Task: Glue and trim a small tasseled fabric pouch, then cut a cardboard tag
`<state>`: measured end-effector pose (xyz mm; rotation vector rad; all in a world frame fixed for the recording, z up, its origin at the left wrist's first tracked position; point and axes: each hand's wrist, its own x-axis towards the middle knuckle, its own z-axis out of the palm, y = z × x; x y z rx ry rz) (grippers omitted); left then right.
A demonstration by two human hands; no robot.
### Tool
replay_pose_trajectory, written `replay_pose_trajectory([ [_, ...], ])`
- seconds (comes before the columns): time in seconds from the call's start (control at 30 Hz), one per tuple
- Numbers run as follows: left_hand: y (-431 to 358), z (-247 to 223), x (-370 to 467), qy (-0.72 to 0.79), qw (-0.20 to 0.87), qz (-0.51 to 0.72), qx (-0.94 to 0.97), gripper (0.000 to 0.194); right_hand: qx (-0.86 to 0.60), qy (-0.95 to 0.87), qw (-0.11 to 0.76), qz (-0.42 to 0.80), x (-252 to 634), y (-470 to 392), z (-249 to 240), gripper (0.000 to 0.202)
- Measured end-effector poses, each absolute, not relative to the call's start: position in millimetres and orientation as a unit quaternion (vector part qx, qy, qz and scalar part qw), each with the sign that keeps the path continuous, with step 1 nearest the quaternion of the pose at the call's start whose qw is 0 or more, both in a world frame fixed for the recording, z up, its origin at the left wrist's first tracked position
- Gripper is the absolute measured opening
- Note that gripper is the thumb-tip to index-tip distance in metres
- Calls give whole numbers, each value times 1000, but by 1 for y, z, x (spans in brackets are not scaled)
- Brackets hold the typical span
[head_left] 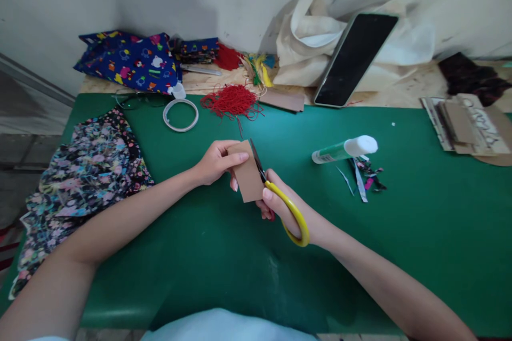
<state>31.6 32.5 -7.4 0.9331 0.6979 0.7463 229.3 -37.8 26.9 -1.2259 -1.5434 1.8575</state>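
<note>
My left hand (219,162) pinches a small brown cardboard rectangle (248,178) by its upper left part, thumb on top and fingers beneath. My right hand (280,200) is wrapped round the yellow handle of a pair of scissors (296,216). The dark blades point up and away from me, along the right edge of the cardboard. Whether the blades are cutting into it I cannot tell. Both hands are above the green table surface (224,266), and the fingers under the card are partly hidden.
A glue stick (336,153) and fabric scraps (362,176) lie to the right. Red cords (232,101), a white ring (181,115) and a propped phone (356,58) are behind. Floral fabric (88,170) covers the left; cardboard pieces (460,122) are stacked far right.
</note>
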Motion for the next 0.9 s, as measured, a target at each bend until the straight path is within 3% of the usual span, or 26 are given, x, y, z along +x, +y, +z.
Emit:
replay_pose_trajectory([
  [0.6, 21, -6, 39, 338, 776, 330, 419, 44, -462, -645, 164, 585, 230, -33, 41, 62],
  [0.9, 22, -5, 40, 339, 779, 330, 412, 44, -490, -632, 185, 571, 227, -35, 35, 64],
])
